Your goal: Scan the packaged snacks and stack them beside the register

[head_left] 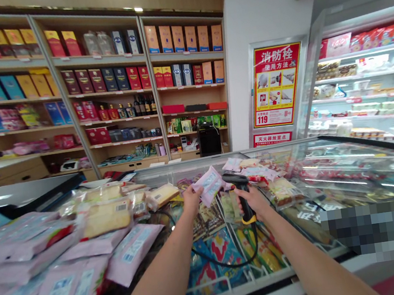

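Head view: the left hand [192, 199] pinches a pink packet [208, 185] above the middle of the glass-topped freezer [329, 148], its fingers partly hidden behind the packet. The right hand [252, 203] is closed around a black barcode scanner [243, 194], just beside the packet, with its cord [228, 265] hanging below. A pile of pink packets [131, 252] runs off the frame at the lower left; a blurred patch [365, 233] hides the freezer's front right.

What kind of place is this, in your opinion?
This is probably a small shop or convenience store. Wooden shelves hold boxes and bottles for sale, a glass-topped freezer holds packaged food, and the right hand grips a barcode scanner near wrapped food packets.
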The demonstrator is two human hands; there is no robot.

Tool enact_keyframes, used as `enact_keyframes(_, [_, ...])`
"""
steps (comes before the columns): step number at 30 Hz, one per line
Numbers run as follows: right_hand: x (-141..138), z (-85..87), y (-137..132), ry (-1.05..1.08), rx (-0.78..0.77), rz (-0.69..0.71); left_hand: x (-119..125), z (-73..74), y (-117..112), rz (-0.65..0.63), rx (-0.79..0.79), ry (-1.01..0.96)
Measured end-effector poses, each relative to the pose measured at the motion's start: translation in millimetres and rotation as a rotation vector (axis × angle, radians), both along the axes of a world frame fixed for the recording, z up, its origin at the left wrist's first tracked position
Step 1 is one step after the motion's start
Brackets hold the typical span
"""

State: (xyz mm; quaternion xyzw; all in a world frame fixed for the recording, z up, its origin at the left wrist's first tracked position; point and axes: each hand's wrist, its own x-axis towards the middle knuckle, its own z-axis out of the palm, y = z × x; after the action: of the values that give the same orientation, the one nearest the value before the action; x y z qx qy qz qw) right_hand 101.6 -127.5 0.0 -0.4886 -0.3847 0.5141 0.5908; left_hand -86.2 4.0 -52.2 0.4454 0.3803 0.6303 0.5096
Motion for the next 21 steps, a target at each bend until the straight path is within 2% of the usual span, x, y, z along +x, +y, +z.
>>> enact_keyframes(7, [0.5,-8.7,-0.7,-0.041,0.015,0.023,2.3,2.0,-6.4,0.054,-0.002,0.042])
enact_keyframes(12, [-15.3,-8.8,1.9,-0.022,-0.007,0.108,-8.4,18.8,-12.5,0.074,0.003,0.141])
enact_keyframes(16, [-46.7,-1.8,2.2,-0.053,0.004,0.216,-39.4,40.7,-18.6,0.126,0.019,0.15])
enact_keyframes(21, [-99.9,8.1,4.4,-0.078,0.029,0.337,-107.1,67.9,-34.5,0.282,0.054,0.116])
